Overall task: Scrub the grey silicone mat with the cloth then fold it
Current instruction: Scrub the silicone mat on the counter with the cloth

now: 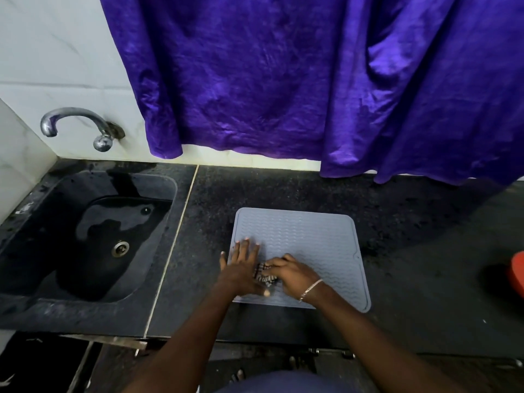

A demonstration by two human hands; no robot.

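**Item: grey silicone mat** (317,245). It lay flat on the dark speckled desk (411,251), right of the sink (56,211) and directly before the person. Its outline was close to square with rounded corners, so no long axis could be told with certainty. It had a raised rim and a surface moulded in wavy ridges, matt and pliable in look.

**Item: cloth** (262,272). It was small, bunched and striped dark and light, and sat on the mat's near-left part, mostly covered by the hands.

**Hands.** The left hand (242,265) lay flat, fingers spread, pressing the mat's left edge, apparently to anchor it. The right hand (289,272) had its fingers curled over the cloth, gripping it against the mat, and wore a bracelet (310,289) at the wrist.

**Governing relation.** Both hands sat at the near-left corner. The greater uncovered part of the mat ran away from them to the right and towards the far edge. The right hand was the nearer to it and held the cloth, so scrubbing strokes would probably travel rightward and outward. Folding looked not yet begun.

**Surroundings.**
- A black stone sink, wet, with a metal drain (120,248).
- A curved chrome tap (73,120) on a white tiled wall.
- A crumpled purple curtain (283,80) hanging behind.
- A red object (517,270) at the far right, cut off and unidentifiable.
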